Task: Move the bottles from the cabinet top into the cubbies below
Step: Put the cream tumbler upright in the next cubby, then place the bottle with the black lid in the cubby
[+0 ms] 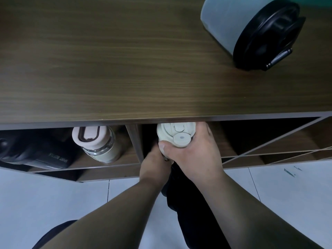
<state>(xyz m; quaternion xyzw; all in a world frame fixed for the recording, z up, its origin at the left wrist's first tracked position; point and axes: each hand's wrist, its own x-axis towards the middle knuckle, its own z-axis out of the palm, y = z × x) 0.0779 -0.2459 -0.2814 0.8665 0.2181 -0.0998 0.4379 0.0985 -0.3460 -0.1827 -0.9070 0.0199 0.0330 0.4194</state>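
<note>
A cream-lidded bottle (175, 133) is at the mouth of the middle cubby, just under the edge of the wooden cabinet top (125, 69). My right hand (194, 155) is wrapped around it below the lid. Lower down, my left hand (152, 166) holds its body, which is mostly hidden. A big pale grey bottle with a black lid (251, 29) stands on the cabinet top at the far right. In the left cubby stand a pink-lidded glass bottle (98, 144) and a black sport bottle (36, 155).
A vertical wooden divider (134, 142) separates the left cubby from the middle one. To the right, the open cubby (260, 137) is dark, with thin crossing lines in front. White floor tiles (53, 203) lie below, and my dark trouser legs show between my arms.
</note>
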